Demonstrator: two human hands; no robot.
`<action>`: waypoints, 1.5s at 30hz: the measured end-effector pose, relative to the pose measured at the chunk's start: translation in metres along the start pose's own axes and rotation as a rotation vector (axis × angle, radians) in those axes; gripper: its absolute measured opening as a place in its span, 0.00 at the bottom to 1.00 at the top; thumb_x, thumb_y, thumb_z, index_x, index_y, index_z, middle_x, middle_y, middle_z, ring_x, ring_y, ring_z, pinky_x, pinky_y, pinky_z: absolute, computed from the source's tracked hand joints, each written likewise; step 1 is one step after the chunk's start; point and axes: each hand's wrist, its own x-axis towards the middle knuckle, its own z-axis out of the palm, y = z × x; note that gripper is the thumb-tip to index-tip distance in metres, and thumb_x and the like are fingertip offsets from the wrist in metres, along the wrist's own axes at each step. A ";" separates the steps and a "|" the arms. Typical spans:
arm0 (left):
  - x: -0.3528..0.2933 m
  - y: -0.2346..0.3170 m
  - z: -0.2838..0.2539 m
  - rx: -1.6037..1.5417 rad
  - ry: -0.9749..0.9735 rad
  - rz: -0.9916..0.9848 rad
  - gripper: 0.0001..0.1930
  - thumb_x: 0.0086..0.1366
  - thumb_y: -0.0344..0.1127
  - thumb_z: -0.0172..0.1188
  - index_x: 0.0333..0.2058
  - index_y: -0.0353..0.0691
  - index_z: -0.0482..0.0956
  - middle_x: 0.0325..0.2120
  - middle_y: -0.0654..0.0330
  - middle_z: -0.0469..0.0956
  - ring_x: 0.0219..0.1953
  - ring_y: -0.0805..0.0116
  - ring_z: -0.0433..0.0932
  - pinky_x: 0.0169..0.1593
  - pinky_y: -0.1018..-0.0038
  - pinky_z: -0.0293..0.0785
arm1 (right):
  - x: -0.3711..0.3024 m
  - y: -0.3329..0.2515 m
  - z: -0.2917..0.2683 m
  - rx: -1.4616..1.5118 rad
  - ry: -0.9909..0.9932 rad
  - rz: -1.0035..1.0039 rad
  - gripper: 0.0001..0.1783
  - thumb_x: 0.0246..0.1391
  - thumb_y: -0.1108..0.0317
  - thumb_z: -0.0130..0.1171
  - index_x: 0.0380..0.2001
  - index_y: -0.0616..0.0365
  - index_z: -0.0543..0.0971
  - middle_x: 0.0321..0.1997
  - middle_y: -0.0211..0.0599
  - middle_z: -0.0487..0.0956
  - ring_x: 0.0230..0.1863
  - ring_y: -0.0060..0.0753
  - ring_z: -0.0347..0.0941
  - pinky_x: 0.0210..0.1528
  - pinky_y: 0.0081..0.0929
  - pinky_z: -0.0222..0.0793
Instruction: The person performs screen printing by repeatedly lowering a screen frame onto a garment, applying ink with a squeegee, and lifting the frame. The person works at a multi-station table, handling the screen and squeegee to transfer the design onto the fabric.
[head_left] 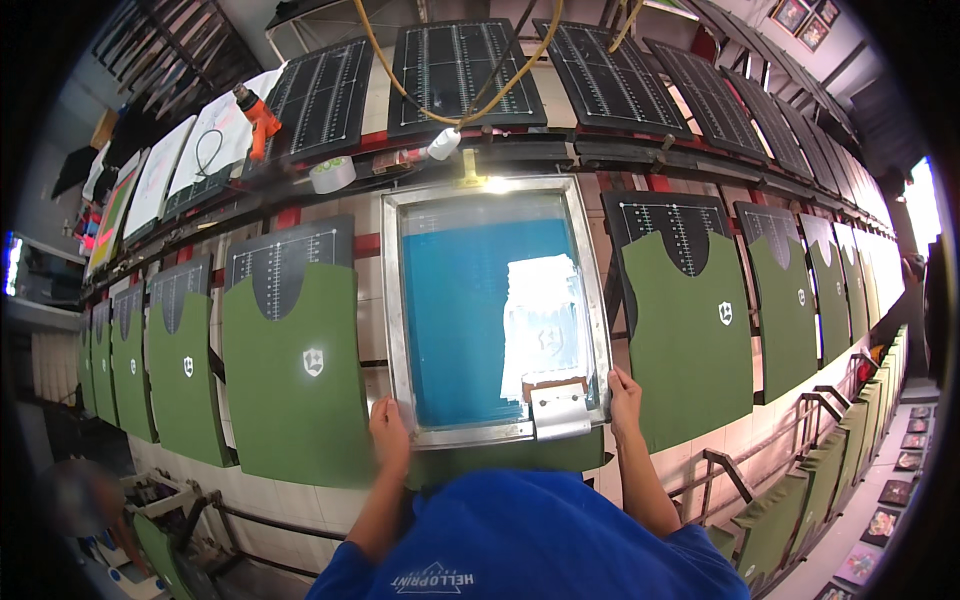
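Note:
A screen printing frame (397,330) with a metal rim and blue mesh lies before me over a green shirt piece (480,463) that shows below its near edge. My left hand (390,432) is closed on the frame's near left corner. On the opposite side, my right hand (625,396) grips the rim near the right corner. White ink (530,300) coats the right part of the mesh, with a faint emblem showing through it. A squeegee (560,410) with a metal holder rests at the frame's near right, leaning over the rim, held by neither hand.
Green shirt pieces with white emblems lie on boards at left (290,390) and right (690,350). Black ruled boards (465,75) line the far side. An orange heat gun (260,125) and a tape roll (333,175) sit far left. A yellow cable (385,70) hangs above.

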 end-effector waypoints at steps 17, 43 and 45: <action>-0.002 0.021 -0.013 -0.188 -0.076 -0.171 0.16 0.70 0.32 0.53 0.50 0.26 0.77 0.40 0.60 0.79 0.41 0.74 0.74 0.47 0.78 0.70 | -0.003 -0.015 -0.001 -0.046 0.037 0.037 0.17 0.65 0.68 0.55 0.51 0.70 0.78 0.39 0.34 0.82 0.35 0.19 0.75 0.40 0.18 0.70; 0.004 0.004 -0.008 -0.226 -0.101 -0.243 0.18 0.71 0.33 0.55 0.55 0.28 0.74 0.44 0.60 0.77 0.44 0.74 0.73 0.51 0.77 0.68 | 0.001 -0.009 -0.001 -0.031 0.019 0.053 0.18 0.64 0.68 0.55 0.52 0.71 0.78 0.42 0.36 0.82 0.38 0.21 0.76 0.42 0.19 0.71; 0.008 -0.007 -0.007 -0.205 -0.101 -0.241 0.19 0.71 0.32 0.54 0.56 0.28 0.73 0.47 0.58 0.77 0.48 0.73 0.73 0.54 0.76 0.68 | 0.003 -0.004 0.002 -0.039 0.032 0.044 0.18 0.65 0.67 0.55 0.52 0.70 0.78 0.42 0.36 0.82 0.38 0.21 0.76 0.43 0.18 0.71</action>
